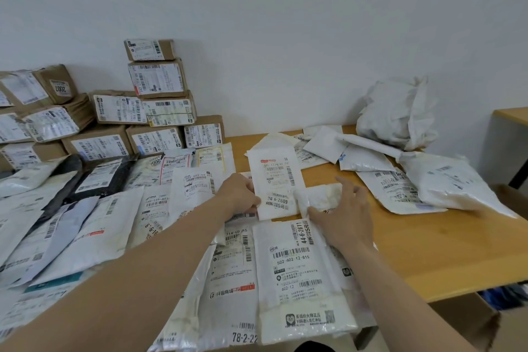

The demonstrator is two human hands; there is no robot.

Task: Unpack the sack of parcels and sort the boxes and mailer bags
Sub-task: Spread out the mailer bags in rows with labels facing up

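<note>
My left hand [243, 194] grips the left edge of a white mailer bag [275, 177] at the middle of the wooden table [428, 251]. My right hand [343, 220] is loose, fingers spread, thumb touching a small crumpled white packet [323, 197] just right of that bag. More mailers [100, 223] overlap to the left and near me. Brown boxes [160, 111] are stacked far left against the wall. A crumpled white sack [397, 114] sits far right.

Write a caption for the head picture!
Left hand grips a white mailer bag, right hand open beside it, boxes stacked behind.
</note>
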